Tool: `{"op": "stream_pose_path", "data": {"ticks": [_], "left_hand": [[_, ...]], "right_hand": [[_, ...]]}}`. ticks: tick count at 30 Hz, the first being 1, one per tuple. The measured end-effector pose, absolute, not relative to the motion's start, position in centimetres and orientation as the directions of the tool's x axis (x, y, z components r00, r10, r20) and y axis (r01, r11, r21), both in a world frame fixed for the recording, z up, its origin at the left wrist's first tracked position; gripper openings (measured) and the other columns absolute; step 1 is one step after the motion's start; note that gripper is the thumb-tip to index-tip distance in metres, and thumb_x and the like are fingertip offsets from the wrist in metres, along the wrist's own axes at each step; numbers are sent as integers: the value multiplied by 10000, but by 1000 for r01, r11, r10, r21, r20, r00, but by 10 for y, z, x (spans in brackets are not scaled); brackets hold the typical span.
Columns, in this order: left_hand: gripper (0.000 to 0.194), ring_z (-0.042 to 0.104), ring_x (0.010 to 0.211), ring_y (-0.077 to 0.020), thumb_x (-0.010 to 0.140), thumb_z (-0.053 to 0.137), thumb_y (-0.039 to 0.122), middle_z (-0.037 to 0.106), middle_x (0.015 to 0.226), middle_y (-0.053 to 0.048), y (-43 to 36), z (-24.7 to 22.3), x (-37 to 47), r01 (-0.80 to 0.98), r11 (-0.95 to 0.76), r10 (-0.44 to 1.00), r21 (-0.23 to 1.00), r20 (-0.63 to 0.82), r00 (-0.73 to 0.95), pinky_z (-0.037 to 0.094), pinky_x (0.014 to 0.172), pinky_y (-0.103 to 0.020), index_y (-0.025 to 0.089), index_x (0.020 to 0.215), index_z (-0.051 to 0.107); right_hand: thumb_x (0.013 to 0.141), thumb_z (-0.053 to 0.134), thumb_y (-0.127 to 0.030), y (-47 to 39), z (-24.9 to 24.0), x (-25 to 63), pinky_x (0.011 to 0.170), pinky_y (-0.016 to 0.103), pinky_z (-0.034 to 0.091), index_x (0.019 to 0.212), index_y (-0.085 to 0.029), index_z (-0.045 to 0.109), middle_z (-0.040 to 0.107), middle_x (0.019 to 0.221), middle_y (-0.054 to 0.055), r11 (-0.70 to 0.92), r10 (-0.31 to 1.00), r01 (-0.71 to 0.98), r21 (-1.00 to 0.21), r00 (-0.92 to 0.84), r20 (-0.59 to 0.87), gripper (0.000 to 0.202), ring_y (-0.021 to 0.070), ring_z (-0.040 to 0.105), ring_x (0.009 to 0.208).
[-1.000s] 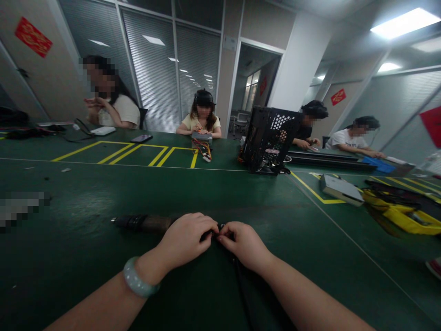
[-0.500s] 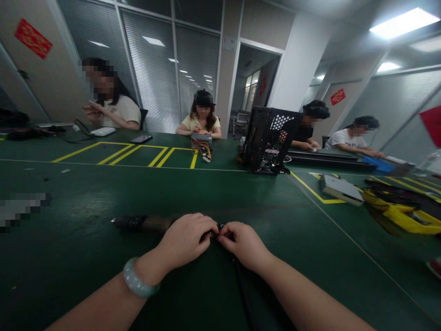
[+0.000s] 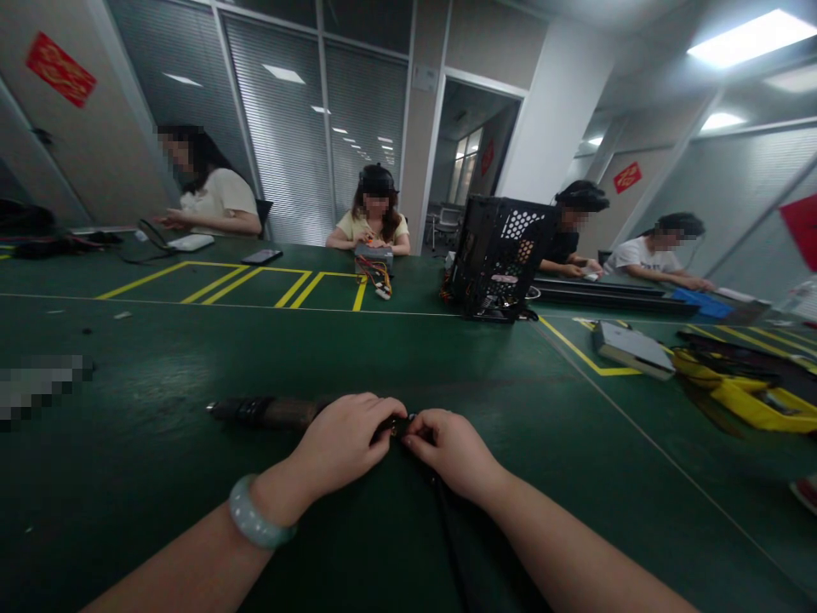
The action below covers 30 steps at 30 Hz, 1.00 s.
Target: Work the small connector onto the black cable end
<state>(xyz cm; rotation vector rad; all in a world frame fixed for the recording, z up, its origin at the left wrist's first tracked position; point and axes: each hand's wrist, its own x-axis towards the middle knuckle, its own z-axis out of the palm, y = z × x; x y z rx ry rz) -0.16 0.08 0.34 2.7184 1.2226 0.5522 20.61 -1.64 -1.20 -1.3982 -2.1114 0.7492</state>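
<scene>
A dark, pen-shaped electric screwdriver (image 3: 271,414) lies on the green table, its metal tip pointing left. Its right end disappears behind my left hand (image 3: 348,443), which is closed in a pinch. Between my fingertips is a small dark part (image 3: 397,426) with a brassy glint; its kind is too small to make out. From the other side, my right hand (image 3: 456,451) pinches at the same part with curled fingers. A black cable (image 3: 452,536) runs from under my right hand toward the near edge. Whether it joins the part is hidden.
A black computer case (image 3: 501,260) stands upright ahead. To the right are a grey metal box (image 3: 631,349) and a yellow tool bag (image 3: 759,400). Across the table a person works at a power supply (image 3: 375,253) with loose wires. A phone (image 3: 262,256) lies far left.
My hands stay nearly in place, with only slight finger movement; a little more of the small part shows. The person at far left has lowered their hands.
</scene>
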Motion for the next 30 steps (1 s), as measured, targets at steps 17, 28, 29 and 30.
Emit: {"op": "stream_pose_path", "data": {"ticks": [17,28,29,30], "left_hand": [[239,596,910,-207,845,544,188,645,970,-6,2,2,-2,713,-661,749,234,270,605,439,796,-351,269,1065,589],[223,596,898,-205,855,528,204,645,961,-12,1,4,-1,715,-657,752,237,266,603,447,793,-350,266,1058,597],[215,597,892,-206,855,528,206,645,954,-15,1,3,-1,715,-659,750,233,269,604,449,793,-351,261,1050,601],[208,598,890,-207,854,527,206,646,950,-18,1,3,-1,715,-661,749,230,270,605,450,797,-353,257,1041,604]], "right_hand": [[863,627,-266,-16,-14,207,671,219,388,846,-227,682,683,839,-19,331,929,661,-674,-354,109,70,135,588,780],[866,623,-272,-17,-12,208,669,222,392,855,-221,692,685,843,-9,321,931,663,-676,-352,96,87,141,591,776],[867,622,-271,-17,-11,207,671,223,394,857,-220,693,686,845,-8,323,931,661,-677,-352,100,88,142,593,781],[869,620,-269,-18,-11,207,675,225,396,862,-220,695,687,846,-8,326,930,659,-677,-354,103,90,144,595,786]]}}
